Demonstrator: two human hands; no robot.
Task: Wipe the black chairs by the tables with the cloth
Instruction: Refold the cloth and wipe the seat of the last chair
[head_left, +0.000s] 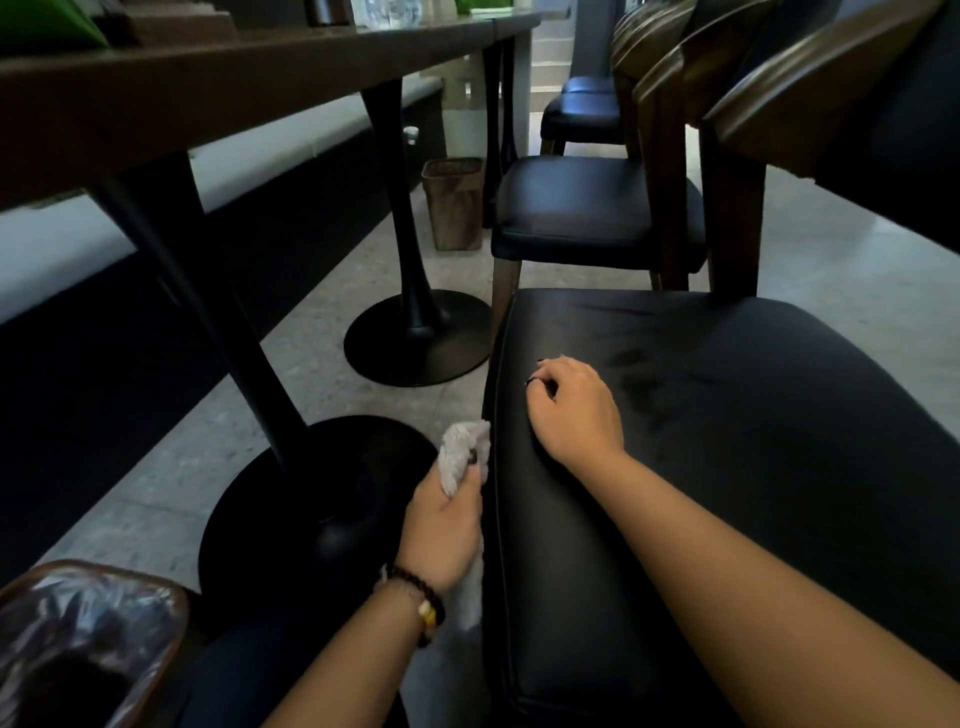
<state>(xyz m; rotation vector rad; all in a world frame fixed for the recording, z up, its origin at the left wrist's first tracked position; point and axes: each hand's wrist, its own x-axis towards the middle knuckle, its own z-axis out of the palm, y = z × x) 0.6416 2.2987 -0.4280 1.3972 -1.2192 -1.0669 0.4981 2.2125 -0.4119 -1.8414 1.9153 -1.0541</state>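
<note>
Left hand (444, 525) gripping cloth (464, 457) against chair (727, 441) edge; right hand (574, 408) loosely curled, resting on seat, table (208, 98) alongside.

The nearest black chair (727, 415) has a broad padded seat with a faint smudged sheen, its wooden back rising at the right. A pale grey cloth (462, 457) is bunched against the seat's left edge. Two more black chairs (582, 202) stand in line beyond, beside the desk (208, 88).
</note>
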